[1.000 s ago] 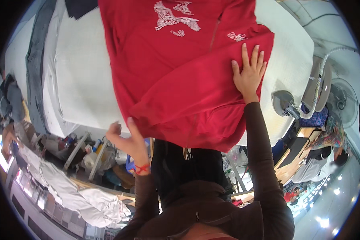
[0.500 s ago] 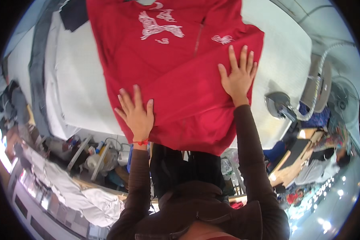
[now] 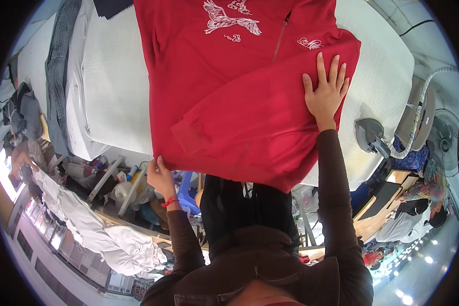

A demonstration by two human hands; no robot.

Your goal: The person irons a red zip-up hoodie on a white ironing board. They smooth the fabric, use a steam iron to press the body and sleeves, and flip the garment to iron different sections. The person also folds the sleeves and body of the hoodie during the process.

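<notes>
Left hand (image 3: 160,176): pinching red sweatshirt (image 3: 209,76) past near edge of bench (image 3: 117,86)
Right hand (image 3: 325,99): spread flat on sleeve (image 3: 260,109)
Iron (image 3: 368,133): by right edge

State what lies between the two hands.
In the head view, the red garment spreads between the left hand and right hand, its sleeve folded across.

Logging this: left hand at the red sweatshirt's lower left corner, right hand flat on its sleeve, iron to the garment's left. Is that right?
Not quite: in the head view, the iron sits to the right of the red sweatshirt. The rest stands.
</notes>
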